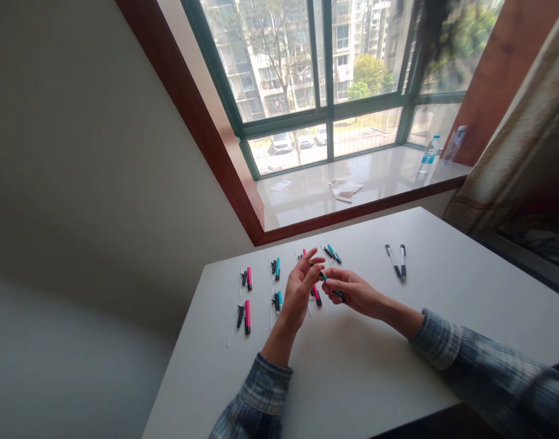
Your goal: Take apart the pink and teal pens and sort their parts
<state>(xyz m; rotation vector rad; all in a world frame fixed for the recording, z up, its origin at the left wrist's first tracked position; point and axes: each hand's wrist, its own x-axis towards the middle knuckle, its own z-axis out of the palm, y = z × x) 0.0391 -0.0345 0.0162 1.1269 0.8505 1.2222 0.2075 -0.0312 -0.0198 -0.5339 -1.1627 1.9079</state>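
The right hand [354, 291] pinches a teal pen [324, 277] with closed fingers, the left hand [298, 292] has part open fingers, I cannot tell if they hold something, and pen groups [249, 278] lie apart on the tabletop [398, 347], maybe to keep each set separate.

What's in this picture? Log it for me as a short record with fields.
surface: white table
right hand: pinching a teal pen part
left hand: raised, fingers close to that part
laid out: groups of pink pen parts, teal pen parts and black pieces
far side: two pens
window sill: water bottle, cloth
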